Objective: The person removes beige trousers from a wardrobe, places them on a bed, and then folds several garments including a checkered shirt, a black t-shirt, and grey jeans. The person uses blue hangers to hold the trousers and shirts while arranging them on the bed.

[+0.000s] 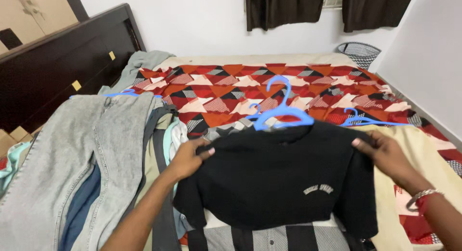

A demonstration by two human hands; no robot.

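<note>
A black t-shirt (274,179) with a small pale print on the chest lies spread on the bed, with a blue plastic hanger (283,111) at its collar. My left hand (188,157) grips the shirt's left shoulder. At the other shoulder my right hand (385,154), with a silver and red bangle on the wrist, pinches the fabric. Under the black shirt lies a black and grey striped garment (269,237).
A pile of clothes with pale blue jeans (82,154) on top sits at the left. Another blue hanger (365,120) rests on a cream garment (418,150) at the right. A red patterned bedspread (250,87) covers the bed; dark headboard (57,63) at the left, mesh basket (358,52) by the wall.
</note>
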